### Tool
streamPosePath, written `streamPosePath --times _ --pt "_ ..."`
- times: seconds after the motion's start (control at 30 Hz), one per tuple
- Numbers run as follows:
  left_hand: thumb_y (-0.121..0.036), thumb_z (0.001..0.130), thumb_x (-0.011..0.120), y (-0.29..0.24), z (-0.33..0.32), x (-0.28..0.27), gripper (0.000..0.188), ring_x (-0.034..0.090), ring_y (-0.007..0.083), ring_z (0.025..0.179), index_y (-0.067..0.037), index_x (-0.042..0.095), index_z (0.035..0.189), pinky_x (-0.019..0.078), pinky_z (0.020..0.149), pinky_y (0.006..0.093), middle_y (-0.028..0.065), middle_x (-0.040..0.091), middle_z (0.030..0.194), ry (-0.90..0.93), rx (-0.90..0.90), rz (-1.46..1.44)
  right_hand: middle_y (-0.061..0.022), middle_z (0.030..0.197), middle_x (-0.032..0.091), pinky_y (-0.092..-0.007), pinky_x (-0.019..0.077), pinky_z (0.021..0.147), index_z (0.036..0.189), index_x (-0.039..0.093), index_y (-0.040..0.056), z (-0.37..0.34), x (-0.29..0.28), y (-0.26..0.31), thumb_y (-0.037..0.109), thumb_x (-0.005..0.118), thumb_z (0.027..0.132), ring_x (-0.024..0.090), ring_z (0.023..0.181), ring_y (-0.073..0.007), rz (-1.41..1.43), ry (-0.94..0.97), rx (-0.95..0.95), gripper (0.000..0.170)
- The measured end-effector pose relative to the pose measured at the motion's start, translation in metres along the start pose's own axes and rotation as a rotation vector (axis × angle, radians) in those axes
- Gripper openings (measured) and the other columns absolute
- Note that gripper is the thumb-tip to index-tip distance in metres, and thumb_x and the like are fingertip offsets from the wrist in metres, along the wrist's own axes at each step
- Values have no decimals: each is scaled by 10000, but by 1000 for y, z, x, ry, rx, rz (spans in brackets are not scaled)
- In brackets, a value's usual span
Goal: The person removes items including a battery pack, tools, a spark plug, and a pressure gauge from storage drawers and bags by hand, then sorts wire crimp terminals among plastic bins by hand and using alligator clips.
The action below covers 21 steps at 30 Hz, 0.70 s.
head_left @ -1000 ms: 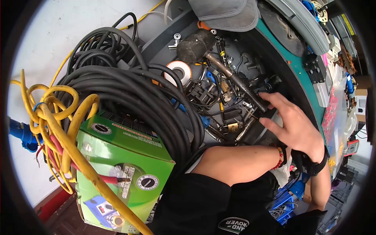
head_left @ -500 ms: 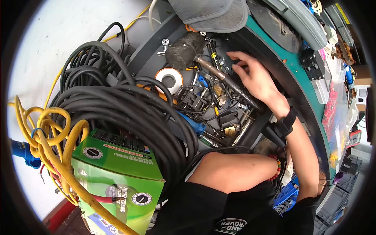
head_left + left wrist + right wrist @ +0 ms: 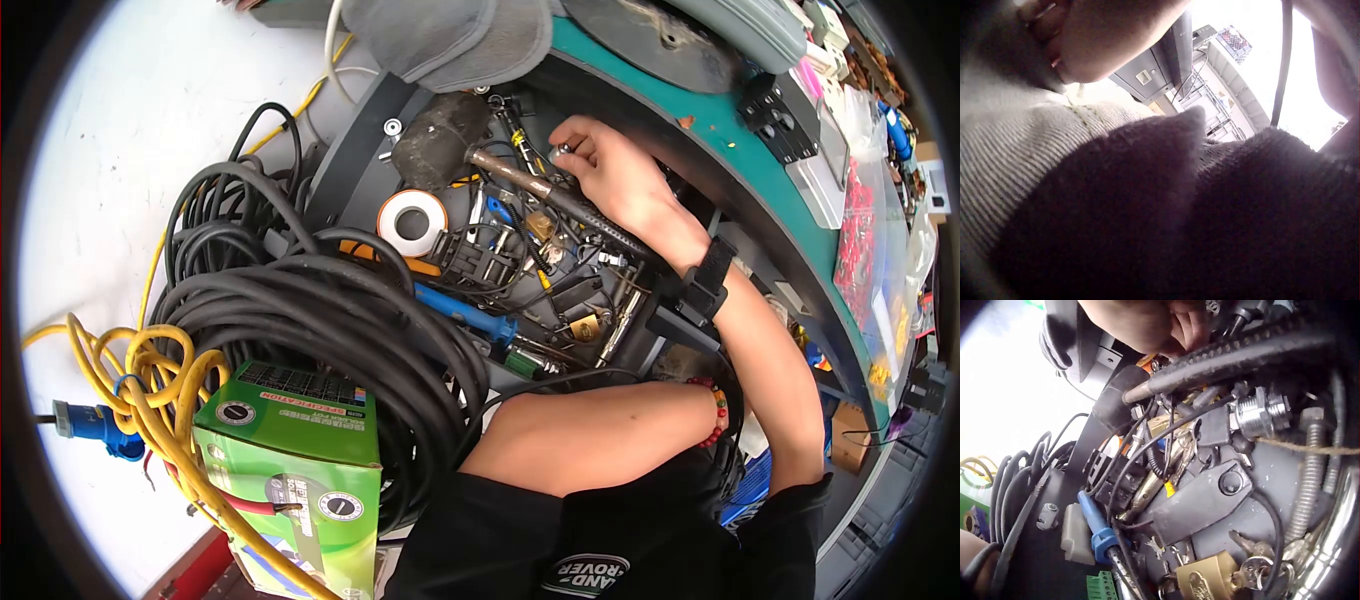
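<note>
My right hand [image 3: 628, 185] reaches into a dark grey drawer and pinches a small shiny metal piece [image 3: 562, 152] between thumb and fingers. Below the hand lies a rubber mallet [image 3: 440, 135], its black grip [image 3: 1241, 362] running across the clutter. Around it are a brass padlock [image 3: 1207, 578] with keys, a blue-handled soldering iron [image 3: 465, 312], a white spool [image 3: 411, 222] and several cables. The left hand [image 3: 1110, 40] shows at the top of the left wrist view, fingers loosely bent and partly in shadow, beside striped cloth. In the head view it is hidden.
Thick coiled black cable [image 3: 310, 310] hangs at the drawer's left, next to a green box [image 3: 300, 450] and yellow cable [image 3: 150, 370]. A grey cloth flap [image 3: 450, 40] and a green worktop [image 3: 640, 85] border the drawer. The left forearm [image 3: 610, 435] crosses in front.
The right hand has moved from the mallet's grip end deeper into the drawer. Its fingers, spread earlier, now pinch the small metal piece. The head view has shifted, so the drawer appears further left.
</note>
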<state>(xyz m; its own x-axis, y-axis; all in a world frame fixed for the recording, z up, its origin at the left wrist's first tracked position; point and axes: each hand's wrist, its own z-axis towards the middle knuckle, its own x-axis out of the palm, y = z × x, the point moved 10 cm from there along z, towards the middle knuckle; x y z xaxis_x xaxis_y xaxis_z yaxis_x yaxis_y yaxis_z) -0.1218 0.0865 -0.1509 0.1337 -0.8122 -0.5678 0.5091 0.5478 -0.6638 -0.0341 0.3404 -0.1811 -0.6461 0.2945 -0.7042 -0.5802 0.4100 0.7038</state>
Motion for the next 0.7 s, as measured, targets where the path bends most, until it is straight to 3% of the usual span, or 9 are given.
streamPosePath --times 0.07,0.17,0.27,0.33,0.4,0.43,0.53,0.67,0.7 --pt "-215 768 580 -1 2 5 89 552 230 890 -126 582 780 414 714 387 61 559 845 8 6 -9 -75 890 634 -284 486 756 1151 594 42 -12 -11 1 123 617 918 601 817 -139 47 -71 31 248" --pt "-214 767 579 -2 5 12 90 552 231 891 -126 583 782 415 716 388 63 559 847 10 4 -25 -41 943 645 -264 506 829 1169 599 -9 -33 -10 7 199 578 969 615 866 -120 723 60 85 289" --pt "-214 767 579 -3 8 19 91 552 233 892 -125 583 784 416 718 389 64 559 850 21 6 -37 -99 957 674 -276 521 841 1194 597 -14 -57 -9 20 179 624 938 641 904 -141 985 245 81 322" --pt "-214 766 579 -5 9 24 92 552 234 893 -124 583 785 416 719 389 65 559 851 31 12 -44 -102 959 675 -276 526 849 1211 600 -2 -65 -17 24 200 616 947 650 896 -150 1020 284 69 333" --pt "-214 766 579 -6 14 28 93 552 235 893 -124 584 786 417 720 390 66 559 853 27 12 -52 -103 957 675 -274 535 840 1211 598 -7 -75 -11 34 216 584 968 661 888 -159 1165 488 103 330" --pt "-214 766 579 -5 17 28 93 552 236 894 -123 584 787 417 721 390 66 559 854 19 10 -51 -95 898 669 -244 535 772 1220 559 -26 -76 -9 33 226 533 995 653 757 -130 1212 488 113 338" --pt "-213 765 578 -2 19 29 94 552 237 895 -122 584 789 418 723 391 67 559 856 14 -3 -43 -95 869 663 -250 537 730 1208 538 -21 -77 -7 33 243 527 998 650 747 -133 1371 563 110 338" --pt "-213 765 578 1 13 33 96 552 239 896 -121 585 791 419 726 393 69 559 859 46 -9 -41 -94 871 661 -254 530 695 1192 535 -7 -78 -6 27 282 542 990 648 726 -132 1406 556 133 352" --pt "-213 765 578 2 12 33 96 552 240 897 -121 585 792 419 726 393 70 559 860 51 -9 -39 -92 882 658 -250 525 701 1166 552 -7 -74 -9 16 294 554 984 642 748 -132 1272 454 163 352"
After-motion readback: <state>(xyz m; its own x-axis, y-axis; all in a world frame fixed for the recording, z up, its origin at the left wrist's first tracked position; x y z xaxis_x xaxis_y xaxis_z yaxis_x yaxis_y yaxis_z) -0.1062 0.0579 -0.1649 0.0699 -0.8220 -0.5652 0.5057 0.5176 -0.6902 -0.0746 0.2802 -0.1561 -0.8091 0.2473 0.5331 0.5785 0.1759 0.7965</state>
